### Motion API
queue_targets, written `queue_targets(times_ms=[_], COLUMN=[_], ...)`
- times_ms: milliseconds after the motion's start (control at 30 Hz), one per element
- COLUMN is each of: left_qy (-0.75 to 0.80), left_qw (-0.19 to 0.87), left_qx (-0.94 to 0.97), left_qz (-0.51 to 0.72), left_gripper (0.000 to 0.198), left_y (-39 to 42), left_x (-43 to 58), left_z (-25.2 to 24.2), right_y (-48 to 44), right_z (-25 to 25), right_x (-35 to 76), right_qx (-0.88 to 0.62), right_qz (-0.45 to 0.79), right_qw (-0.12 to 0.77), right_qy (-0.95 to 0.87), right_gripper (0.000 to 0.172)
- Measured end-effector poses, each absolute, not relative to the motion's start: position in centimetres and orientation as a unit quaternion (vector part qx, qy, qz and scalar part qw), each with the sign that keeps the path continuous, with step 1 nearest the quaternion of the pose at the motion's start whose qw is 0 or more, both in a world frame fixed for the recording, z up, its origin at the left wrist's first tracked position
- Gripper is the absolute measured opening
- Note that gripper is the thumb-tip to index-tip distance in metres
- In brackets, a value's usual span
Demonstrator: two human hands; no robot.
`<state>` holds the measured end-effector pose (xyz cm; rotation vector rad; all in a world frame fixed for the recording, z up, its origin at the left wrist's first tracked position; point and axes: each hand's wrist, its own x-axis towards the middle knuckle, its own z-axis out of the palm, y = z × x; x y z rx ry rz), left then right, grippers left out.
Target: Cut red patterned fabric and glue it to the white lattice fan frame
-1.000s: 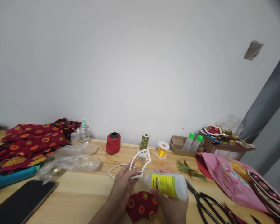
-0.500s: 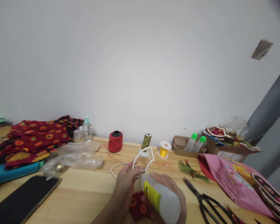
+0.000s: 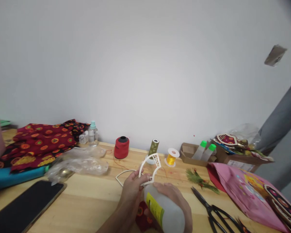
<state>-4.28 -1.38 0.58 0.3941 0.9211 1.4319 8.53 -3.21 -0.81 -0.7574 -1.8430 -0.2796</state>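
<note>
My left hand [image 3: 133, 187] pinches a pale fan-shaped frame [image 3: 157, 160] with a cut-out lattice at its upper corner. Wrapped round a whitish bottle with a yellow label [image 3: 171, 213] is my right hand [image 3: 177, 197]. The bottle lies tilted, its top end close to the lower edge of the frame; its tip is hidden. Beneath the hands shows a piece of dark red patterned cloth [image 3: 142, 215]. A second pale thin frame [image 3: 121, 174] lies on the table behind my left hand.
Red thread [image 3: 121, 149], a green spool [image 3: 153, 148] and yellow cord [image 3: 171, 158] stand along the wall. Black scissors [image 3: 210, 208] and a pink bag [image 3: 247, 191] lie right. Left are a phone [image 3: 26, 207], plastic bags [image 3: 81, 163] and patterned fabric [image 3: 46, 139].
The bottle has moved slightly left along the lower edge of the frame. The frame stays in my left hand. The whole view has shifted a little.
</note>
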Motion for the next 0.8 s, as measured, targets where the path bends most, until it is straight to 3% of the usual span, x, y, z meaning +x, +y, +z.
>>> queue_targets(times_ms=[133, 367, 600, 800], left_qy=[0.396, 0.405, 0.403, 0.409], left_qw=[0.651, 0.639, 0.638, 0.634], left_qx=[0.171, 0.174, 0.179, 0.18], left_qz=[0.625, 0.63, 0.631, 0.631], left_gripper=[0.034, 0.035, 0.031, 0.029], left_y=[-1.5, -1.4, -1.7, -1.6], left_x=[-4.2, -4.0, -4.1, -4.1], left_z=[0.6, 0.6, 0.7, 0.7], right_y=[-3.0, -3.2, -4.2, -4.1], right_z=[0.1, 0.7, 0.5, 0.2], right_x=[8.5, 8.3, 8.6, 8.6], right_qx=[-0.317, -0.335, -0.361, -0.358], right_qz=[-0.111, -0.155, -0.115, -0.104], right_qw=[0.464, 0.412, 0.479, 0.477], right_qy=[-0.82, -0.833, -0.792, -0.796], right_gripper=[0.02, 0.024, 0.044, 0.04])
